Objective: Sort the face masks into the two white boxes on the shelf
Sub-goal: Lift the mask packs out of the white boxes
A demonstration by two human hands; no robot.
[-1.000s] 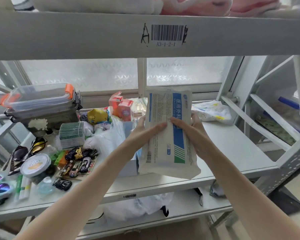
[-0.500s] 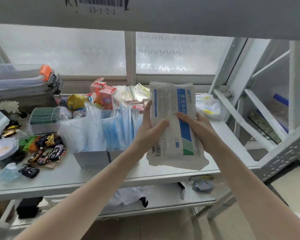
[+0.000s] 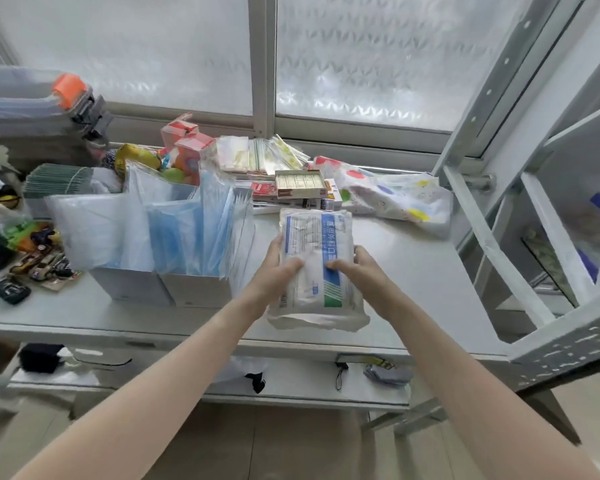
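- Mask pack (image 3: 317, 268): white wrapper with a blue stripe and printed text, centre of frame, held over the shelf (image 3: 413, 278), just right of the boxes. Bottom edge crumpled.
- Left hand (image 3: 274, 271): grips the pack's left edge, thumb lying across the front, fingers hidden behind.
- Right hand (image 3: 361, 271): grips the pack's right edge, thumb on the blue stripe, fingers hidden behind.
- Right box (image 3: 196, 289): white, left of the pack, crammed with upright blue masks (image 3: 201, 230) in clear sleeves.
- Left box (image 3: 129, 285): touching the right one, holds pale clear-wrapped masks (image 3: 90, 230).
- Behind the pack, centre: flat carton (image 3: 300, 183) on a low stack; spotted bag (image 3: 395, 195) to its right.
- Behind the boxes: red cartons (image 3: 187, 140), yellow item, sachets (image 3: 257, 155).
- Left edge: toy cars (image 3: 42, 261), green card stack (image 3: 56, 178).
- Upper left: clear bin with orange latch (image 3: 71, 86).
- Lower shelf (image 3: 309, 379): dark straps, small items, too blurred to tell.
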